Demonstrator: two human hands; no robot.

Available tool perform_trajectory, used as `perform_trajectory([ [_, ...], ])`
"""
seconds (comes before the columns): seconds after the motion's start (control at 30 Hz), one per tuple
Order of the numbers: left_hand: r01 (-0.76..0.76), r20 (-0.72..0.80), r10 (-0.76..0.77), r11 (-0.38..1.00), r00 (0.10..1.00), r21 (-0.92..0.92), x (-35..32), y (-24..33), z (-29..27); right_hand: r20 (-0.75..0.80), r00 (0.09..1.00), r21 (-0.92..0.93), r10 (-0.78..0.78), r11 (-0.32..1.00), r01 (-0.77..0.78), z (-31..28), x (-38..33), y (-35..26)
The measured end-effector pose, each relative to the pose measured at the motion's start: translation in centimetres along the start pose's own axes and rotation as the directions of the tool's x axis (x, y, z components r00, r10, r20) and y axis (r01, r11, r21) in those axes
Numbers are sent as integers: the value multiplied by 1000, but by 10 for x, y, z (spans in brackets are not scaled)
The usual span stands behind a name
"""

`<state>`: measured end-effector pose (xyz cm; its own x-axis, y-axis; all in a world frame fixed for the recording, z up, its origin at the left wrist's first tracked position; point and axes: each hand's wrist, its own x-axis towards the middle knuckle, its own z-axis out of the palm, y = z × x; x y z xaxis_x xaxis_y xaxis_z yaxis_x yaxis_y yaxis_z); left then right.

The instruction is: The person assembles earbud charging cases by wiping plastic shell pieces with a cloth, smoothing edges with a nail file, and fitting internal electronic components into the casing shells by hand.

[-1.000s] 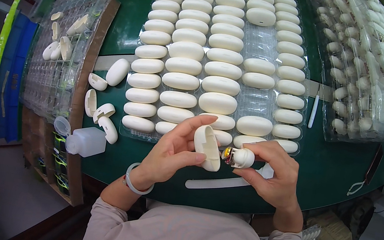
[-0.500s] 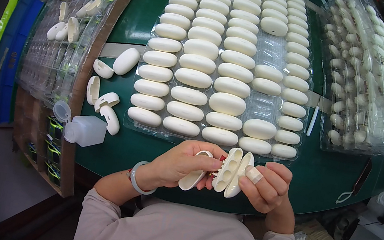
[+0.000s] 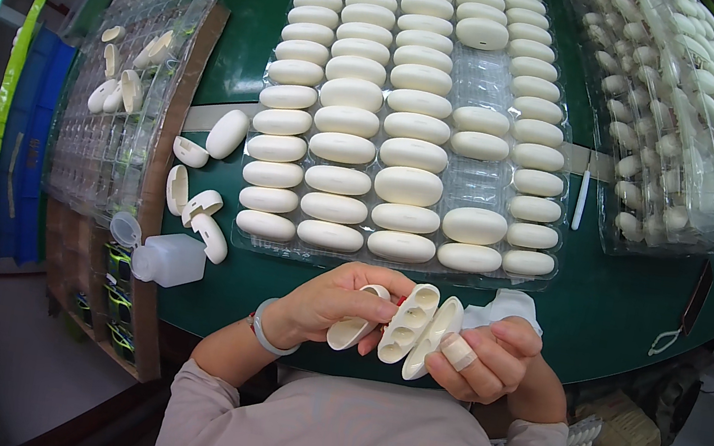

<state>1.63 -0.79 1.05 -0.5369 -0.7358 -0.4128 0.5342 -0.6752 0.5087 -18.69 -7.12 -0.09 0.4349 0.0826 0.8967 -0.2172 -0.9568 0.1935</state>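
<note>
Left hand: my left hand (image 3: 327,304) is in the lower centre of the frame, fingers curled around a white oval shell half (image 3: 352,329); the grip is closed on that part.
Right hand: my right hand (image 3: 494,361) sits just right of it, lower centre, fingers wrapped from behind around an opened white case (image 3: 421,327); one finger carries a pale tape wrap.
Opened case: two elongated white halves side by side, nearly upright, tilted slightly right; the left half shows moulded hollows on its inner face.
Shell half: touching the left edge of the opened case, cavity side partly hidden by my fingers.
Wristband: a pale band (image 3: 261,327) sits on my left wrist.
Main tray: a clear plastic tray (image 3: 483,75) in the upper centre holds rows of closed white oval cases; several pockets in its right-hand columns are unfilled.
Loose parts: a few white case halves (image 3: 203,203) lie on the green table (image 3: 624,303), left of the tray.
Bottle: a small translucent bottle (image 3: 168,259) lies on its side, lower left, near the loose parts.
Side trays: a clear tray (image 3: 100,136) at the left; a stacked one (image 3: 682,116) at upper right.
</note>
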Motion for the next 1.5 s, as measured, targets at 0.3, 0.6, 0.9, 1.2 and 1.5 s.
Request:
perform_trajectory([
  [0.3, -91, -125, 99, 994, 987, 63, 6, 6, -2, 363, 929, 233, 68, 959, -161, -3, 17, 15],
  [0.6, -240, -84, 253, 960, 964, 142, -6, 6, 0, 752, 300, 373, 588, -4, -928, -7, 25, 12],
  [0.9, -304, -182, 349, 923, 919, 234, -11, 7, 6, 921, -90, 196, 379, -651, -733, -8, 34, 8],
  [1.2, -285, -128, 322, 927, 938, 245, -5, 12, 14, 914, -80, 196, 397, -605, -772, -10, 29, 10],
  [1.5, -284, -146, 330, 920, 933, 270, -5, 9, 19, 909, -131, 167, 396, -632, -756, -3, 27, 10],
])
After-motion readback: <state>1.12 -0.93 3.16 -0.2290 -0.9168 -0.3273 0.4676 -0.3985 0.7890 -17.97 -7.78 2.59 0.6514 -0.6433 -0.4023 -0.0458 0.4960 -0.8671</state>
